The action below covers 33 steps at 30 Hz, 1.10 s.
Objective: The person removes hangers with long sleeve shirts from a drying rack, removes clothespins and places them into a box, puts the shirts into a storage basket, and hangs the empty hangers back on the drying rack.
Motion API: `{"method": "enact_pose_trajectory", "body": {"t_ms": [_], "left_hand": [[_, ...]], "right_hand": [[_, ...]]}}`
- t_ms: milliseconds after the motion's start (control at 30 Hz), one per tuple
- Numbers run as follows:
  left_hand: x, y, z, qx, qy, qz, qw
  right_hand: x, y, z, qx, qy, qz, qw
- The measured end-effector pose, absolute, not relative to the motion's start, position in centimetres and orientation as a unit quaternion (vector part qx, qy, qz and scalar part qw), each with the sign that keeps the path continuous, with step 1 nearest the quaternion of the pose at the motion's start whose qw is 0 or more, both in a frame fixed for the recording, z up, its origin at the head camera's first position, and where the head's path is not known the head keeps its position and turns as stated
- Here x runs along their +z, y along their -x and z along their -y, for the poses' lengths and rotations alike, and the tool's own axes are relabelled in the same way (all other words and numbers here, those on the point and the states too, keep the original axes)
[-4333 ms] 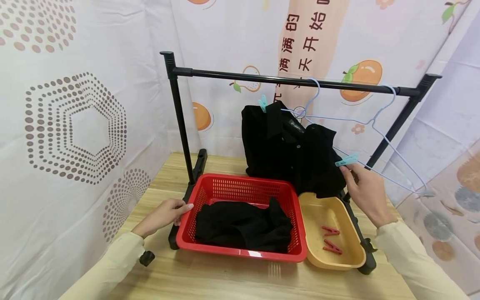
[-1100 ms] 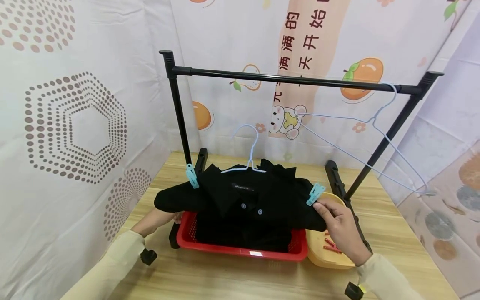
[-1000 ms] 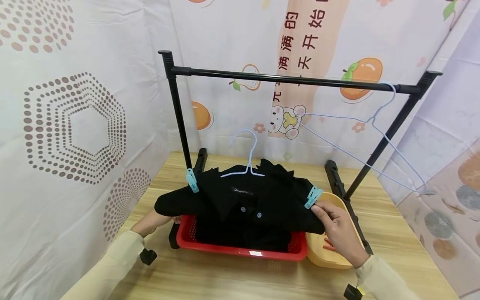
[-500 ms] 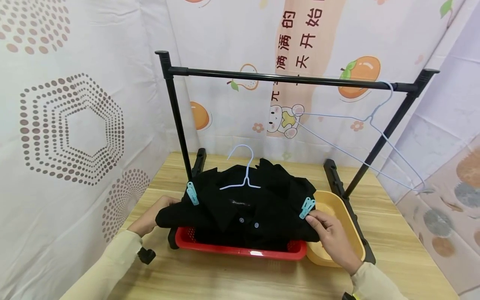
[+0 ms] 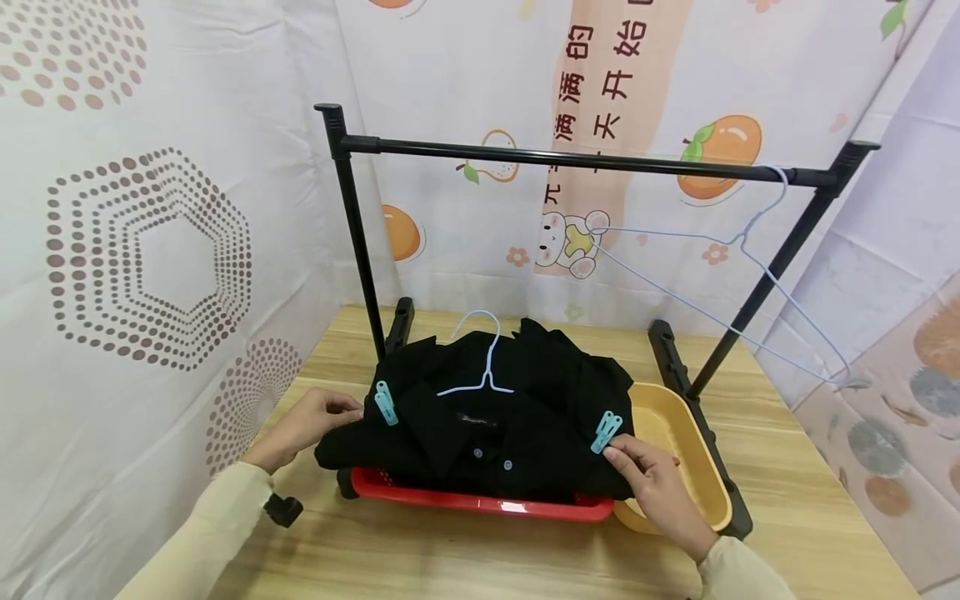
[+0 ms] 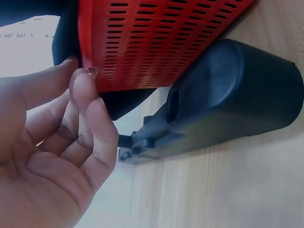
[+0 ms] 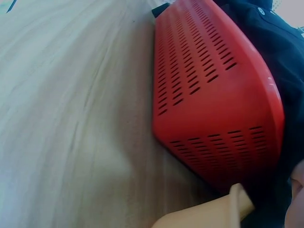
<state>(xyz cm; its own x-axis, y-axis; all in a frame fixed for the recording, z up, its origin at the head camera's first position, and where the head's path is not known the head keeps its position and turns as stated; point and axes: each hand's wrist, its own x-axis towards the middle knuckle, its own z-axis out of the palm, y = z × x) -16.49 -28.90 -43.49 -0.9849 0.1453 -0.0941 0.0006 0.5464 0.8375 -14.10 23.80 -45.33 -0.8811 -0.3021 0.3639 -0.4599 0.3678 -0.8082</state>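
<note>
A black shirt [image 5: 465, 425] with a collar and grey buttons lies spread over the red basket [image 5: 480, 502], on a pale blue hanger [image 5: 487, 367] whose hook stands up at the collar. Two turquoise clothespins, a left clothespin [image 5: 386, 403] and a right clothespin [image 5: 607, 432], clip its shoulders. My right hand [image 5: 660, 487] pinches the shirt at the right clothespin; its wrist view shows only a sliver of finger. At the shirt's left edge, my left hand [image 5: 311, 421] pinches the dark cloth between thumb and fingertips, just outside the basket wall [image 6: 137, 47].
A black clothes rack [image 5: 585, 160] stands behind and around the basket. From its bar, at the right, hangs a bare blue hanger [image 5: 742, 242]. A yellow tray [image 5: 712, 467] sits right of the basket, partly under my right hand. Printed curtains enclose the wooden table [image 5: 450, 558].
The hung shirt has come off the rack bar, then sunk lower over the basket, covering the cloth inside. My left hand has left the basket rim and moved up to the shirt's left edge.
</note>
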Motion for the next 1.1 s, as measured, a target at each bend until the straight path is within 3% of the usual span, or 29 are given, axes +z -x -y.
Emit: {"method": "enact_pose_trajectory", "body": {"t_ms": [167,333,767,1100], "left_hand": [[-43.1,16.3,29.6,0.507,-0.044,-0.859,0.054],[-42.4,15.7,29.8,0.555,-0.129,-0.821,0.032],[-40.8,15.2,28.8,0.495,-0.264,-0.824,0.083],[-41.0,15.2,29.4,0.516,-0.280,-0.808,0.046]], "right_hand": [[-46.0,14.0,-23.6,0.518,-0.240,0.818,0.071],[-46.3,14.1,-23.6,0.508,-0.230,0.827,0.070],[-46.3,14.0,-23.6,0.504,-0.179,0.841,0.087],[-45.3,14.5,-23.5,0.459,-0.171,0.869,0.072]]}}
